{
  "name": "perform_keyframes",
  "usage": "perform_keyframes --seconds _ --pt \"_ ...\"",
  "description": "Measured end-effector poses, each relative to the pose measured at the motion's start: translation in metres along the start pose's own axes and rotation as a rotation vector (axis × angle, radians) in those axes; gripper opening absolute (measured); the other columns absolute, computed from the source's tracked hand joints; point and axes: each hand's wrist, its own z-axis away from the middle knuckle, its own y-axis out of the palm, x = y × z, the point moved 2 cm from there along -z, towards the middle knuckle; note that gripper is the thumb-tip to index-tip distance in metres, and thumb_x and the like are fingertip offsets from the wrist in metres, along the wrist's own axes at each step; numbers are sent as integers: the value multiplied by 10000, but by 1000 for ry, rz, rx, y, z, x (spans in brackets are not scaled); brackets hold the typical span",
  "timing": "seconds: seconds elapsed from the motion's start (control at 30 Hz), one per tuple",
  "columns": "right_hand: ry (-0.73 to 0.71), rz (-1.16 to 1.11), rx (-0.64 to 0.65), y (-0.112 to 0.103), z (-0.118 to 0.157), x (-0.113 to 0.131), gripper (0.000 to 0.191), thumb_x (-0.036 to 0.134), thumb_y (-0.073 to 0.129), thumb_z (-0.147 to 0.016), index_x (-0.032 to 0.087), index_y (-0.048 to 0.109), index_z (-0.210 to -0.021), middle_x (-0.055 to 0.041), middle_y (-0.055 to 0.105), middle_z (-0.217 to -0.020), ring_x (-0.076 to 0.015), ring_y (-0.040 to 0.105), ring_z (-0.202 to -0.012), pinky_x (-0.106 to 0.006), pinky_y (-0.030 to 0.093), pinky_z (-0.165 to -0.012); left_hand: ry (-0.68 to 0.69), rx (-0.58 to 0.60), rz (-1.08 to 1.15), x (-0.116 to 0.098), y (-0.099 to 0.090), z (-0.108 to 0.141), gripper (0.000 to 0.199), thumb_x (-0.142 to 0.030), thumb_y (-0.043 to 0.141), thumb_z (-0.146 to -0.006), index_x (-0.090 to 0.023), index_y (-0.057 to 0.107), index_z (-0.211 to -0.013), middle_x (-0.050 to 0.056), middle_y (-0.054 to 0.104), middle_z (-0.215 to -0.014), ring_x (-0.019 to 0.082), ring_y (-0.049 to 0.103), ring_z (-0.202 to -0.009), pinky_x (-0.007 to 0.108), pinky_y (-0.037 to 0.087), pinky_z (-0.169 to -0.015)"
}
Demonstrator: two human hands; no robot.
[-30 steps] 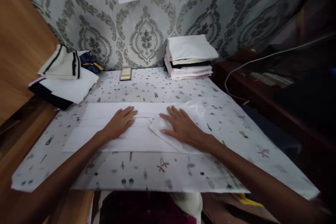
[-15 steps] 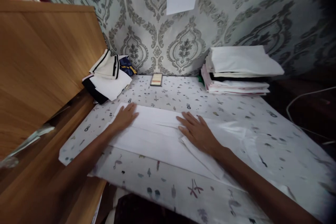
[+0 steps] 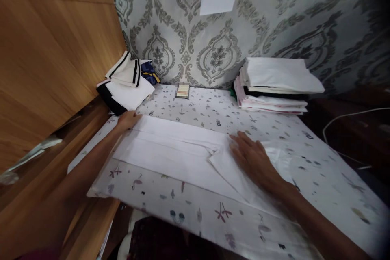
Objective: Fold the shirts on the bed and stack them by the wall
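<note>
At ten o'clock, my left hand [image 3: 129, 120] curls at the white garment's [image 3: 170, 150] end, grip unclear to me; at three, my right hand [image 3: 252, 156] lies flattish, fingers slightly parted, gripping nothing visible. Across the central patterned tablecloth [image 3: 201, 111], gentle, even tension should smooth creases.

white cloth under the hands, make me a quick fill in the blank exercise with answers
The cloth that the right hand rests on is plain ____.
The left hand is at the end of that cloth on the picture's ____ side.
The tidy stack of folded fabric stands on the picture's ____ side.

Missing words: white; left; right.
</note>
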Motion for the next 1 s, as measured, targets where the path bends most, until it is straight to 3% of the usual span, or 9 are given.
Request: perform_keyframes --seconds 0.1,0.27,0.57,0.7,0.8,0.9,1.0 --pt "0 85 -14 10 4 -7 559 474 258 -1009 175 561 -1371 -172 484 -1511 -329 400 -1434 -631 343 -1124 4 -10 -57 -10 3 9 306 -444 477 -913 -187 641 -898 118 737 -993 283 673 -930 333 474 -720" --pt "-57 135 -83 22 7 -12 522 455 291 -1000 215 564 -1375 -137 526 -1483 -321 424 -1418 -610 362 -1110 47 -39 -153 -24 2 19 345 -373 354 -984 -164 583 -1135 180 707 -1147 315 656 -1059 379 472 -827" --pt "-70 132 -54 18 10 -10 563 496 262 -1009 210 548 -1400 -148 506 -1499 -309 412 -1428 -588 323 -1135 61 -28 -243 -20 -1 25 373 -391 315 -999 -175 566 -1171 171 719 -1093 326 668 -1049 404 482 -845" --pt "-84 127 -73 17 12 -9 542 481 266 -1008 233 539 -1406 -136 498 -1508 -308 410 -1428 -595 321 -1133 6 -89 -275 -26 -12 32 416 -233 261 -977 -75 510 -1270 280 669 -1165 395 630 -1125 532 456 -913" --pt "-96 129 -66 17 12 -8 553 484 255 -1006 232 540 -1407 -145 495 -1508 -326 413 -1424 -614 329 -1124 152 -144 -195 -60 -9 42 489 -163 221 -958 -28 450 -1368 318 554 -1364 400 503 -1318 612 357 -1053" --pt "-103 140 -57 17 12 -9 584 502 232 -1003 214 543 -1406 -164 495 -1504 -343 413 -1422 -630 350 -1105 427 -9 -96 -102 14 54 524 -322 306 -995 -130 401 -1473 159 413 -1571 262 371 -1457 444 297 -1190" --pt "-117 146 -59 20 12 -12 612 521 211 -1001 204 544 -1403 -171 497 -1500 -343 416 -1421 -632 357 -1100 536 99 -44 -118 38 62 627 -514 328 -996 -185 343 -1529 82 276 -1645 215 229 -1523 402 223 -1237"
